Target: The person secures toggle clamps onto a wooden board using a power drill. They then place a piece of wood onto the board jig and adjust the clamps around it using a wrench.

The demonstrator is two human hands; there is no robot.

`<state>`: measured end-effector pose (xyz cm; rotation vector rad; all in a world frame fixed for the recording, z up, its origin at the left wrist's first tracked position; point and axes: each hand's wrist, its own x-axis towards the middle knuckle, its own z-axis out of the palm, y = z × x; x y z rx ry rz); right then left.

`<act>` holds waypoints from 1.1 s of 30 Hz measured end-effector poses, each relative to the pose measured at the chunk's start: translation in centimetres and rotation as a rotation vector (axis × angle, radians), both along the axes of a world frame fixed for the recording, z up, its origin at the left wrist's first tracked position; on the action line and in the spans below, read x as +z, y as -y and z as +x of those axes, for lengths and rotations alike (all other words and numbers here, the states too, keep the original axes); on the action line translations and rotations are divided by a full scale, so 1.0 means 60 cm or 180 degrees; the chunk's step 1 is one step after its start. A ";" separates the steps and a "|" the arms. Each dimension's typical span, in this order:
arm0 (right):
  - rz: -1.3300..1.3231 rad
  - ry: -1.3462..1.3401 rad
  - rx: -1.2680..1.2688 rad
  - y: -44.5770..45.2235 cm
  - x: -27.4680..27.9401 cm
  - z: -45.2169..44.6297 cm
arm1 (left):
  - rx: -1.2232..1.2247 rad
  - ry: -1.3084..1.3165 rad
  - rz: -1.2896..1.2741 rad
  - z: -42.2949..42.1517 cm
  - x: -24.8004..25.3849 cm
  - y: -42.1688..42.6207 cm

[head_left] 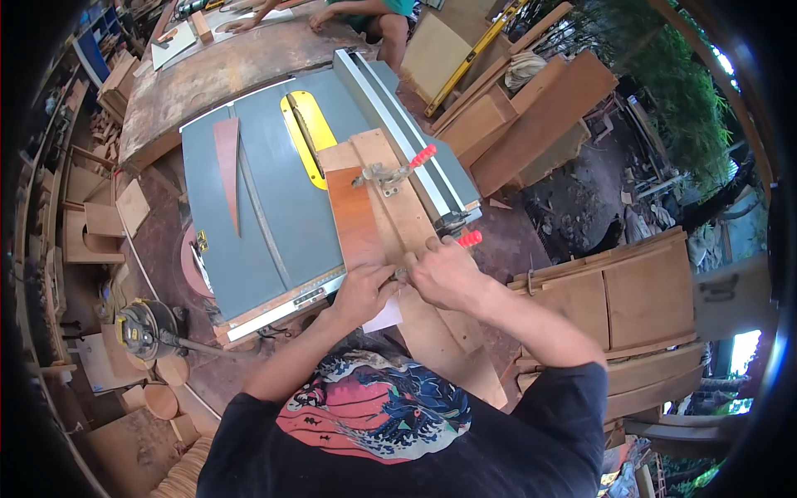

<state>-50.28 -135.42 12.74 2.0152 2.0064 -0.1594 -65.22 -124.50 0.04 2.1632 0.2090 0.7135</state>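
Note:
A wooden sled (397,191) lies along the table saw (249,274), with a reddish-brown board (355,207) on it. One toggle clamp (386,176) with a red handle stands at the board's far part. At the near end, my left hand (365,292) has its fingers pinched around the metal tip of a second toggle clamp (401,275). Closed over the body of that same clamp is my right hand (448,274), which hides most of it. The near clamp's red handle (470,239) sticks out beyond my right fingers. Some white paper (384,316) shows below my left hand.
A thin wooden wedge (226,170) rests on the saw top, left of the yellow insert (304,137). The metal fence (407,133) runs along the right. Another person's hand (320,20) is at the wooden bench behind. Stacked panels (610,299) stand at the right.

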 end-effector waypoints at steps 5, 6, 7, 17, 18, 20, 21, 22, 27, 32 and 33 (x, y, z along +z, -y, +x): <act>-0.1423 0.0172 0.0197 -0.082 0.044 -0.025 | 0.0210 0.0501 0.0171 0.012 -0.031 0.007; -0.1714 0.0085 0.0190 -0.099 0.049 -0.022 | 0.0273 0.0650 0.0185 0.015 -0.038 0.009; -0.2027 0.0007 0.0178 -0.115 0.052 -0.020 | 0.0265 0.0718 0.0139 0.018 -0.041 0.009; -0.2490 0.0362 0.0256 -0.160 0.049 -0.040 | 0.0058 0.0815 0.0008 0.024 -0.067 -0.011; -0.2434 0.0484 0.0186 -0.155 0.050 -0.047 | 0.0029 0.0792 -0.0060 0.023 -0.063 -0.011; -0.2351 0.0615 0.0213 -0.150 0.049 -0.051 | -0.0057 0.0658 -0.0144 0.020 -0.060 -0.012; -0.2334 0.0624 0.0308 -0.144 0.046 -0.052 | -0.0112 0.0548 -0.0167 0.018 -0.056 -0.015; -0.2307 0.0627 0.0400 -0.137 0.043 -0.053 | -0.0173 0.0434 -0.0179 0.018 -0.053 -0.019; -0.1626 0.0909 0.0422 -0.087 0.009 -0.046 | -0.0407 0.0299 -0.0241 0.022 -0.056 -0.035; -0.1034 -0.0242 -0.1034 -0.058 0.005 -0.030 | -0.0362 0.0380 -0.0167 0.020 -0.067 -0.036; -0.1103 -0.0452 -0.1211 -0.053 0.012 -0.020 | -0.0417 0.0325 -0.0205 0.017 -0.064 -0.036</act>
